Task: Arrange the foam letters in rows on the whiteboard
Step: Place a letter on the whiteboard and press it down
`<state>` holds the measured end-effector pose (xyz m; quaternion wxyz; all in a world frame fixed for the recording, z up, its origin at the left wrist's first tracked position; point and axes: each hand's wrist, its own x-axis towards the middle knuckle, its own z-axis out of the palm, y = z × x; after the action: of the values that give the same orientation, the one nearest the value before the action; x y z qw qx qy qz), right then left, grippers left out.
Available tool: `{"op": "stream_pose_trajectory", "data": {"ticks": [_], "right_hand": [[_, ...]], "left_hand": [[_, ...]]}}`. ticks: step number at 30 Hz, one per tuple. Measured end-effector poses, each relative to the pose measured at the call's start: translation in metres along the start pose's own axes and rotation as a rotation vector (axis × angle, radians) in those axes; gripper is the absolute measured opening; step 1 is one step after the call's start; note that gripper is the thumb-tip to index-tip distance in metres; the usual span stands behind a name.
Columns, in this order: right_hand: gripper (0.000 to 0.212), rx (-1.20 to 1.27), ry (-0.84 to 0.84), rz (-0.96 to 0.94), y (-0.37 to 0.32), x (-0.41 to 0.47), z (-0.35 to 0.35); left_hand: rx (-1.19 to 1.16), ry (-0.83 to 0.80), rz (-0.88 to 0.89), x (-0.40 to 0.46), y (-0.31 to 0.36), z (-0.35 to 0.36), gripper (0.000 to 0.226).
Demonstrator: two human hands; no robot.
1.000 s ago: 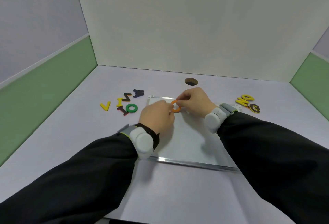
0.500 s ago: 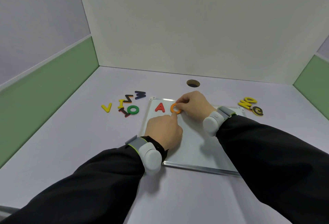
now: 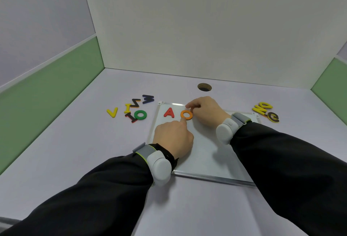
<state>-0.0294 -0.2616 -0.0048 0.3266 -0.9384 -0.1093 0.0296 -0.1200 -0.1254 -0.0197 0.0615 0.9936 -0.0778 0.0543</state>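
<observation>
The whiteboard (image 3: 206, 153) lies flat on the table in front of me. On its far left corner lies a red A (image 3: 169, 112), with an orange O (image 3: 186, 114) just to its right. My left hand (image 3: 173, 138) rests on the board, its index fingertip touching the near edge of the orange O while the other fingers are curled. My right hand (image 3: 204, 111) pinches the O's far right edge with thumb and index finger. Loose letters lie left of the board: a yellow V (image 3: 112, 112), a green O (image 3: 140, 114) and a dark W (image 3: 148, 99).
More letters lie in a small pile right of the board (image 3: 262, 108), partly behind my right wrist. A round hole (image 3: 204, 87) opens in the table behind the board. White and green walls enclose the table on three sides.
My left hand has drawn back toward me, uncovering the red A. The orange O now lies flat on the board beside the A, with both hands still on it.
</observation>
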Motion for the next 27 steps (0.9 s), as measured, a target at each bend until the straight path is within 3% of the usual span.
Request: {"op": "stream_pose_trajectory", "data": {"ticks": [5, 20, 27], "right_hand": [[0.037, -0.073, -0.156, -0.1, -0.003, -0.005, -0.009], [0.027, -0.102, 0.022, -0.06, 0.007, -0.008, 0.003], [0.028, -0.075, -0.002, -0.09, 0.009, -0.012, 0.001]], "left_hand": [[-0.011, -0.01, -0.018, 0.0, 0.001, -0.002, 0.032], [-0.015, -0.03, -0.019, -0.001, 0.002, -0.001, 0.05], [0.014, -0.045, -0.025, -0.001, 0.001, -0.002, 0.047]]}}
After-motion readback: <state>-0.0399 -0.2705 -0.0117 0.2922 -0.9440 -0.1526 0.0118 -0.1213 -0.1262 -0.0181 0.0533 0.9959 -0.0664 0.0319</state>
